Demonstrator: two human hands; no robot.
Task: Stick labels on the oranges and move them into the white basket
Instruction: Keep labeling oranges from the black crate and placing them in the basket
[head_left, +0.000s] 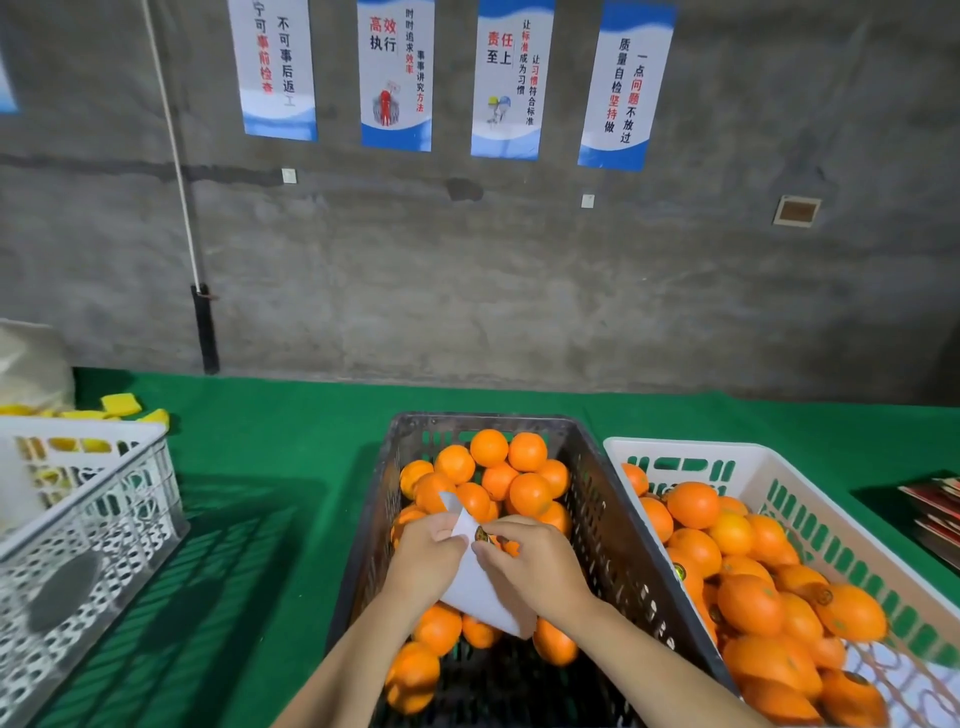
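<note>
Your left hand (428, 553) grips a white label sheet (478, 587) over the dark crate (613, 525), fingers curled round its upper left edge. Your right hand (524, 558) meets it from the other side, thumb and forefinger pinching a small round label (482, 533) at the sheet's top edge. Both hands hover above the unlabelled oranges (498, 478) piled in the dark crate, which sits mid-desk on the green desk (270, 467) cover. Just right of it, touching along one rim, stands the white basket (810, 514) with green slots, filled with more oranges, several of which show dark round stickers. At your far left sits another white basket (98, 519), with yellow sponges (122, 404) behind it. Four posters (397, 78) hang on the grey wall.
</note>
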